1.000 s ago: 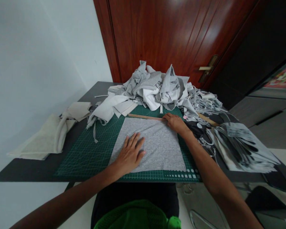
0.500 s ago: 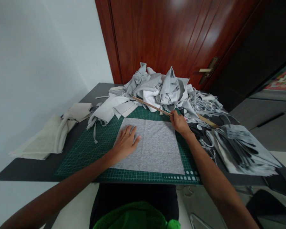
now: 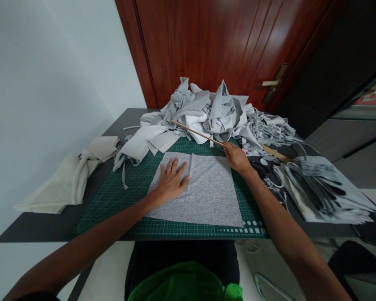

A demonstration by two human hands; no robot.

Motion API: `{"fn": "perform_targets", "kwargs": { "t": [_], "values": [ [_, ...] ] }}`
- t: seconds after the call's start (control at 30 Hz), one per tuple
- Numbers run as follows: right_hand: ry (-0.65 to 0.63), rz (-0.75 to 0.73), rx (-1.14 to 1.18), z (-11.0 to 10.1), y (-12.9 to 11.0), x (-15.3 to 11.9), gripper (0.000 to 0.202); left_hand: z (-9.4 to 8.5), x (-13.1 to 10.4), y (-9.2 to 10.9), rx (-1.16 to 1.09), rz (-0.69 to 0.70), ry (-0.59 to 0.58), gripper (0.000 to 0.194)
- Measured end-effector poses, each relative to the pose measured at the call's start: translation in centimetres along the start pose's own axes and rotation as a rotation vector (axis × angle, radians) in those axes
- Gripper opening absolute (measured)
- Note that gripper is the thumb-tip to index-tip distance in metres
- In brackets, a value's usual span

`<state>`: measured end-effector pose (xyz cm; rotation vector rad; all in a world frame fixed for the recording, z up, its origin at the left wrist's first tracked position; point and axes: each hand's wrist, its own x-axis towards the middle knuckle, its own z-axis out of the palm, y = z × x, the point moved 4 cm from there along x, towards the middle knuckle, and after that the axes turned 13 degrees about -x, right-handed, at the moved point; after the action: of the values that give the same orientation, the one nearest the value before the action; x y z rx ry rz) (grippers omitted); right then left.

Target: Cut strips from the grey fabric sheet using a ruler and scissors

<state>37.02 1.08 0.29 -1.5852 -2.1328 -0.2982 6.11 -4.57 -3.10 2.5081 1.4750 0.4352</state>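
A grey fabric piece [image 3: 207,190] lies on the green cutting mat [image 3: 113,205]. My left hand [image 3: 171,182] rests on its left part, palm down with the fingers spread. Just beyond the cloth's far right corner, my right hand [image 3: 235,156] is closed on one end of a thin wooden ruler [image 3: 197,132]. The ruler slants away to the left, its far end in front of the heaped cloth. A small wrinkle runs in from the fabric's far edge.
Crumpled grey and white scraps [image 3: 203,108] are heaped at the back. Cream cloth [image 3: 62,184] lies at the left, folded grey cloth [image 3: 326,188] at the right. A tan curved strip [image 3: 275,153] and tangled cords [image 3: 277,188] are beyond my right forearm.
My left hand has shifted slightly right on the fabric, its fingers more spread. The ruler is still in my right hand and looks turned more on its edge. The view has moved a little.
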Motion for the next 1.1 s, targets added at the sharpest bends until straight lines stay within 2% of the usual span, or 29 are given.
{"fn": "perform_targets", "kwargs": {
  "t": [0.27, 0.53, 0.8, 0.93, 1.1],
  "values": [
    [0.016, -0.009, 0.080, 0.1, 0.3, -0.1, 0.044, -0.4, 1.3, -1.2, -0.023, 0.172, -0.049, 0.066],
    [-0.031, -0.082, 0.124, 0.7, -0.1, -0.3, 0.041, -1.2, 2.2, -1.5, -0.027, 0.303, -0.123, 0.066],
    [-0.074, -0.115, 0.197, 0.5, -1.3, -0.2, 0.036, -3.0, 4.3, -1.9, -0.080, 0.562, -0.286, 0.063],
    [-0.085, -0.126, 0.239, -0.1, -2.0, -0.2, 0.039, -3.7, 5.7, -1.2, -0.160, 0.693, -0.380, 0.062],
    [-0.115, -0.195, 0.301, -0.6, -3.2, -0.4, 0.037, -3.8, 6.2, 1.0, -0.243, 0.815, -0.491, 0.058]
  ]
}}
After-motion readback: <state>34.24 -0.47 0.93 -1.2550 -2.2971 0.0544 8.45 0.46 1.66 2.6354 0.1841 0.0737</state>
